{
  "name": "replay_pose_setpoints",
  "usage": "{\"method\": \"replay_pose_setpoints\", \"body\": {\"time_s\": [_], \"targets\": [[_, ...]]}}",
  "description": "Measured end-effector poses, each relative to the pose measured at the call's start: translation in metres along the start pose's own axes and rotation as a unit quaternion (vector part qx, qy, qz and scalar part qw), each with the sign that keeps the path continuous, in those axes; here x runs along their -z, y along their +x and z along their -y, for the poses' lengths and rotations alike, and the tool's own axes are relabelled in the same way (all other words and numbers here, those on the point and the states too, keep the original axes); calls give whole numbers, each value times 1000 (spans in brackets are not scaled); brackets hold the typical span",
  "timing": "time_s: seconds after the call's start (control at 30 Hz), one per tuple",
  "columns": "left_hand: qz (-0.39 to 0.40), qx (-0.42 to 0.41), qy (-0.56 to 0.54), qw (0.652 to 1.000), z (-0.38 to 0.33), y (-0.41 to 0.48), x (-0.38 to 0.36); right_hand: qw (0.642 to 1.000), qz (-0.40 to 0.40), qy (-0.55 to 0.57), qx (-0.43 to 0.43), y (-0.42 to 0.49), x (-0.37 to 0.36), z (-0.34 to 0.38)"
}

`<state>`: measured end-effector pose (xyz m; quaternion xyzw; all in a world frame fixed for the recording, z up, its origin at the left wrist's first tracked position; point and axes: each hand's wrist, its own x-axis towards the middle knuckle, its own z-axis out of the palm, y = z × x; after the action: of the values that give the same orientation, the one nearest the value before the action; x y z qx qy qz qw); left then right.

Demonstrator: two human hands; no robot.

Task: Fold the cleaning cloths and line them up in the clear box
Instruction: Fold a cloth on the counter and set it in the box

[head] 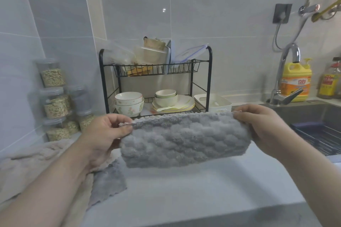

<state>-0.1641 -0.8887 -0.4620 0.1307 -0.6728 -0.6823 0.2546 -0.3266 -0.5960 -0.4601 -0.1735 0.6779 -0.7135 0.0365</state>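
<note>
L hand (103,134) & R hand (258,127) each pinch grey cloth (184,142) top corners, prob folded in 2, above counter (184,190).

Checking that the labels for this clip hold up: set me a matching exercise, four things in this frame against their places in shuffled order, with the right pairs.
Things
1. grey cloth
2. yellow bottle
3. stacked bowls
4. grain jars

Places
A. lower shelf of the black rack
B. stacked at the far left
C. beside the tap
D. pinched between the left hand and the right hand

Pairs: 1-D, 2-C, 3-A, 4-B
</note>
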Motion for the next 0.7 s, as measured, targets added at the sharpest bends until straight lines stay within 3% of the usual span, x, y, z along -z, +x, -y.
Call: {"method": "replay_pose_setpoints", "body": {"time_s": [0.1,0.23,0.33,0.47,0.53,0.6,0.7], "targets": [[22,47,-11,999,-2,-4,0,998,-7,-30,-55,-3,6,4],[-2,95,155,983,40,1,-4,975,2,-210,-76,-7,-4,-29],[-33,49,300,952,76,3,-7,966,8,-245,-87,-7,-15,-67],[-39,-20,439,897,77,3,-15,925,-34,-378,-15,-4,-21,-81],[-26,-105,555,825,68,-8,-25,886,-15,-462,37,-11,-23,-80],[56,-164,573,801,62,-24,-42,821,64,-556,115,-25,-31,-81],[203,-75,618,756,76,-46,-63,758,181,-612,136,-46,-38,-91]]}}
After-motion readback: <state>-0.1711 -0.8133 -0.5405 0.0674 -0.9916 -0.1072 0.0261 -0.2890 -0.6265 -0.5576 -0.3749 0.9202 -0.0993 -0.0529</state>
